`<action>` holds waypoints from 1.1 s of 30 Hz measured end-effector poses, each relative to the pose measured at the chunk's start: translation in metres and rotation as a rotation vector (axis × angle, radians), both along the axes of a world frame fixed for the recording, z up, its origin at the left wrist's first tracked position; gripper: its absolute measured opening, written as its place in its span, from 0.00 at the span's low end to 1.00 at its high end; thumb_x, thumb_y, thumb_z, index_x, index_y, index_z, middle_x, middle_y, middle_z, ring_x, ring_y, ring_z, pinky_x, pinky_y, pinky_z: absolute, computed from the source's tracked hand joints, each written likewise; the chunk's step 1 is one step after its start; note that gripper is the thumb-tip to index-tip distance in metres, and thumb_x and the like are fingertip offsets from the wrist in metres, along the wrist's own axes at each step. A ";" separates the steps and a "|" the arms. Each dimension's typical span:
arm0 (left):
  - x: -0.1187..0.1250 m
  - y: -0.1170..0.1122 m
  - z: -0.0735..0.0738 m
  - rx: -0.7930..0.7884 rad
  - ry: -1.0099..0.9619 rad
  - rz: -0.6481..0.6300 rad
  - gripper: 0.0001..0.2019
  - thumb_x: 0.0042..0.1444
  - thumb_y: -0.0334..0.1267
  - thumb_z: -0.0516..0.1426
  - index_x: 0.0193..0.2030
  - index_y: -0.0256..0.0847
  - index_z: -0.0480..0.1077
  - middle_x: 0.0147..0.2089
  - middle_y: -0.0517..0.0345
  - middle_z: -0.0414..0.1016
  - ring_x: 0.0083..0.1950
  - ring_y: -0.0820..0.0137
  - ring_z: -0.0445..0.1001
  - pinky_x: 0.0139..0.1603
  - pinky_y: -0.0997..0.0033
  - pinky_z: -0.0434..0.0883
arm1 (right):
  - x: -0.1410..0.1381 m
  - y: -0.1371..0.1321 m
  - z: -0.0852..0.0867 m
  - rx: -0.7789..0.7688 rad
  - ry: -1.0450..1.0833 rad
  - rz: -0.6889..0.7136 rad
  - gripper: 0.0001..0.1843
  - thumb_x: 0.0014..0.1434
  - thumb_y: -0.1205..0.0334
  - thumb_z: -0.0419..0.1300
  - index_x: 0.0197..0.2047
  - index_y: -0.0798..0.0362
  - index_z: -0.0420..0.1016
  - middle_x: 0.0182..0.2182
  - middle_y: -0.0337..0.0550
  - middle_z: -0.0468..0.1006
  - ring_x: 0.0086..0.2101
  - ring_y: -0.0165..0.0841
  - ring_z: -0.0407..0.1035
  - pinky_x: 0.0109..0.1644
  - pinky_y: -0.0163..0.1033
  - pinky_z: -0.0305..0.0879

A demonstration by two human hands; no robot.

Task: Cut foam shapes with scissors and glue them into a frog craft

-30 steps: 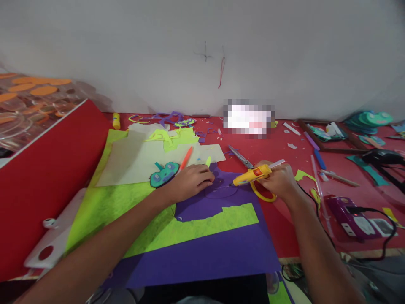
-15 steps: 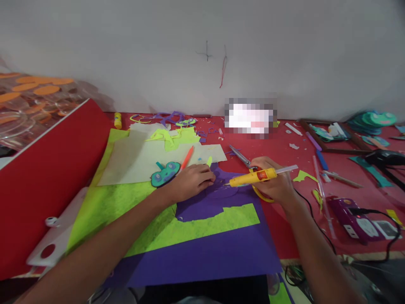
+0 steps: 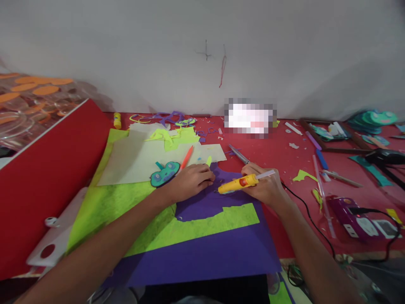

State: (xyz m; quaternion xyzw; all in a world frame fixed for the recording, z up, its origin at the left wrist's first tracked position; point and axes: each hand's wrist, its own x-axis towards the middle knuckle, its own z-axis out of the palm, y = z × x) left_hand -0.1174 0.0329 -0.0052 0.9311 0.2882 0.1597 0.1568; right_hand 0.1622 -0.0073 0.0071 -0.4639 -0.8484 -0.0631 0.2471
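My right hand is closed round a yellow glue gun with a white glue stick out the back. Its nozzle points left and down at the purple sheet. My left hand rests on that purple sheet with fingers curled, pinching or pressing something small I cannot make out, just left of the nozzle. A lime green paper strip lies across the purple sheet below both hands. A teal cut-out shape sits just left of my left hand.
Scissors lie behind my right hand, an orange pen by the cream paper. A red board leans at left. A purple device with a black cable, sticks and scraps litter the red table at right.
My right hand has carried the glue gun leftward and lower, bringing its nozzle close to my left fingers. My left hand has stayed put.
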 end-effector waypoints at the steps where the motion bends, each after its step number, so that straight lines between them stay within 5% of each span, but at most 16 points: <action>1: 0.000 0.000 0.000 -0.001 -0.001 0.000 0.09 0.70 0.38 0.54 0.44 0.40 0.74 0.42 0.55 0.75 0.45 0.67 0.74 0.49 0.67 0.67 | 0.000 0.000 0.000 -0.006 -0.017 -0.006 0.15 0.66 0.52 0.58 0.31 0.51 0.70 0.28 0.38 0.78 0.27 0.30 0.71 0.26 0.37 0.47; 8: 0.000 -0.001 0.001 0.001 0.011 0.000 0.10 0.71 0.39 0.52 0.44 0.40 0.74 0.43 0.54 0.75 0.45 0.67 0.74 0.50 0.67 0.67 | 0.004 0.001 0.002 -0.082 -0.017 0.012 0.06 0.63 0.59 0.58 0.35 0.51 0.72 0.33 0.41 0.82 0.31 0.32 0.74 0.28 0.37 0.51; 18: 0.000 -0.001 0.001 0.017 -0.003 -0.008 0.10 0.71 0.39 0.52 0.45 0.40 0.74 0.43 0.54 0.76 0.46 0.66 0.73 0.49 0.66 0.67 | 0.004 -0.002 -0.001 -0.018 0.114 -0.033 0.15 0.64 0.47 0.62 0.37 0.51 0.72 0.33 0.43 0.81 0.28 0.32 0.73 0.29 0.36 0.57; 33: 0.001 -0.001 0.002 0.028 0.019 -0.001 0.10 0.71 0.38 0.52 0.44 0.40 0.74 0.42 0.54 0.75 0.45 0.67 0.73 0.48 0.67 0.67 | 0.005 0.002 -0.003 -0.119 -0.046 0.035 0.08 0.64 0.56 0.61 0.36 0.50 0.74 0.35 0.40 0.83 0.33 0.34 0.76 0.30 0.37 0.55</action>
